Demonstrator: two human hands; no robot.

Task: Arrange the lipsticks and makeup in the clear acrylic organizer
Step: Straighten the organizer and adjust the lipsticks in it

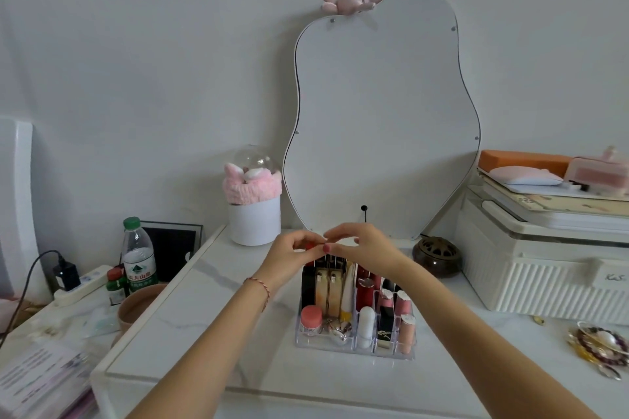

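Note:
The clear acrylic organizer stands on the white marble-look table top. Its front cells hold a pink-lidded jar, a silver heart-shaped case, a white tube, a black lipstick and pink lipsticks. Tall gold bottles and a red bottle fill the back. Both hands meet just above the back row. My left hand pinches a small red-topped item over the back left cell. My right hand touches fingertips with the left; what it holds is hidden.
A wavy mirror leans on the wall behind. A white pot with a pink headband stands back left, a dark round burner back right, and a white ribbed case at right. Bottles and a brown bowl sit left; beads lie right.

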